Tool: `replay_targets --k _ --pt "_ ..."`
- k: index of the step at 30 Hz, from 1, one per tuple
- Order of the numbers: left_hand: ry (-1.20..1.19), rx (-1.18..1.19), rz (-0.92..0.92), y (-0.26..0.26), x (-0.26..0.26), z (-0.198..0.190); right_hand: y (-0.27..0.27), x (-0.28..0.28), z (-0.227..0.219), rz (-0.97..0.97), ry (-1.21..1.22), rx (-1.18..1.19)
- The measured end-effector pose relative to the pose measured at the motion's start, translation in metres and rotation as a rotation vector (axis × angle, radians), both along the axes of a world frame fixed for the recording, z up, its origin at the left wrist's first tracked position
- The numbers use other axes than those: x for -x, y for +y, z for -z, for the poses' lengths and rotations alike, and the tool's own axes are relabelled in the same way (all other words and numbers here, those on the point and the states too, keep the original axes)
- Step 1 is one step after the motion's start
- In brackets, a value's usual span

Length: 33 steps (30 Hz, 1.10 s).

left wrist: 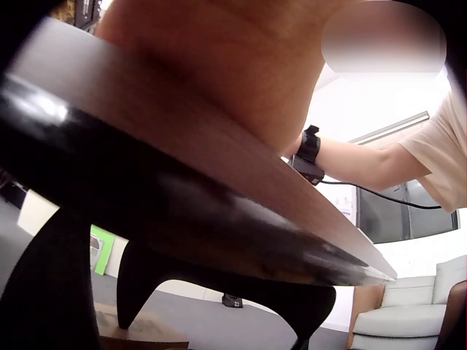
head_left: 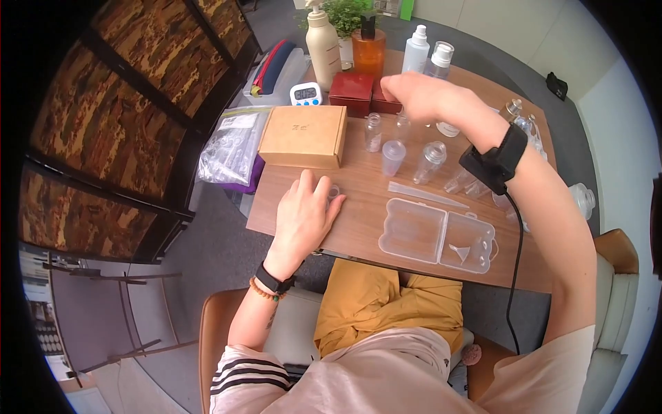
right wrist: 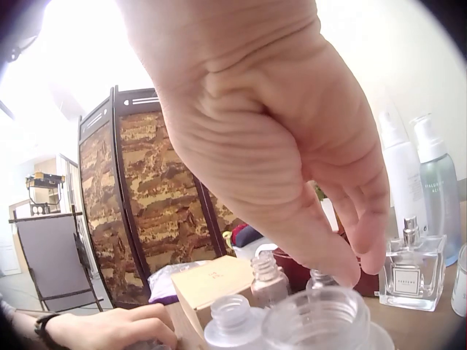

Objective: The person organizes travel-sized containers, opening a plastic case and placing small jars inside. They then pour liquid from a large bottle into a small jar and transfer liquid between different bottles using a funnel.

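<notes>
My left hand (head_left: 300,214) rests near the table's front left, thumb and forefinger around a small clear round container (head_left: 334,192). The fingers partly cover it; only its round rim shows. In the right wrist view the left hand (right wrist: 117,328) curls low over the tabletop. My right hand (head_left: 438,100) reaches across the small bottles beside a dark red box (head_left: 350,93). Its fingers (right wrist: 352,219) point down, thumb tip right over a small clear bottle (right wrist: 321,281), with nothing seen between them. Close by stand another small clear bottle (head_left: 373,131) and a frosted cup-like container (head_left: 393,157).
A cardboard box (head_left: 302,136) and a white timer (head_left: 305,94) stand behind the left hand. An open clear plastic case (head_left: 412,231) holds a small funnel (head_left: 460,252). Pump bottles (head_left: 323,48) line the back. A glass perfume bottle (right wrist: 412,277) stands beside the right fingers.
</notes>
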<state>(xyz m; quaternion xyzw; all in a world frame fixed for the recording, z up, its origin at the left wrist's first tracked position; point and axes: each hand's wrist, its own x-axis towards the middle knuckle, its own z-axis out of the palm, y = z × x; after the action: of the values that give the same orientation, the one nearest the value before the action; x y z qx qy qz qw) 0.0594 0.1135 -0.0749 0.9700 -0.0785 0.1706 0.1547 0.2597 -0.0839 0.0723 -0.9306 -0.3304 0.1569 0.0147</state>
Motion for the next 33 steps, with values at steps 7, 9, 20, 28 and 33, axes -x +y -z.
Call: replay_targets --k 7,9,20,28,33 --pt "0.007 -0.044 0.021 0.001 0.0 0.001 -0.029 0.067 -0.036 -0.085 -0.283 -0.783" --pt "-0.007 -0.106 -0.011 0.0 -0.002 0.005 -0.04 0.109 -0.036 -0.094 -0.149 -0.951" --pt "0.021 -0.065 0.059 -0.015 0.014 -0.036 -0.085 0.228 0.044 0.245 0.909 -1.021" --pt "0.012 -0.114 0.622 -0.132 0.061 -0.09 -0.109 0.272 0.131 0.781 1.842 -1.821" --pt "0.023 -0.176 0.805 -0.19 0.057 -0.079 -0.154 0.301 0.145 0.852 1.843 -2.13"
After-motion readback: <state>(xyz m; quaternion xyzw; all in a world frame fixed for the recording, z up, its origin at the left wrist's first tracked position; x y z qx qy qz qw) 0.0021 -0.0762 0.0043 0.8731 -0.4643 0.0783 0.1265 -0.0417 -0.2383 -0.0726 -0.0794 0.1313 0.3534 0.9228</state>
